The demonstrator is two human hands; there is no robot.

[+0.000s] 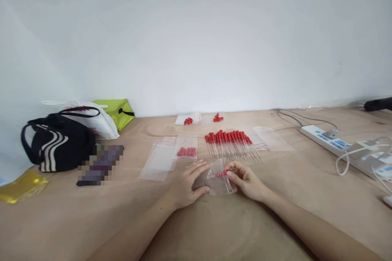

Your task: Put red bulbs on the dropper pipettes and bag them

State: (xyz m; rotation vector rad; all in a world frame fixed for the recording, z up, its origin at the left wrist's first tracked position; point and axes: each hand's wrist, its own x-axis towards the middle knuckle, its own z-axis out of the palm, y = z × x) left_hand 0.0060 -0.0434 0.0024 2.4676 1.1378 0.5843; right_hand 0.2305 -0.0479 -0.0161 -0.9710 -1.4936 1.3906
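My left hand (189,182) rests on the left end of a clear zip-lock bag (226,189), thumb and fingers spread apart on it. Red rubber dropper bulbs (221,174) show in a row at the bag's red-striped mouth. My right hand (245,180) pinches the end of this red row between thumb and fingers. Whether it also grips the bag's edge I cannot tell. Just beyond lie several glass droppers (228,144) with red bulbs, side by side. Left of them is another zip-lock bag (185,140) with several red bulbs inside.
Flat clear bags (157,161) lie at left, others (274,138) at right. Two small heaps of red bulbs (188,121) are near the wall. A black bag (65,142), a green bag (118,112) and a gold pouch (23,186) stand left; a power strip (324,138) with cables is right.
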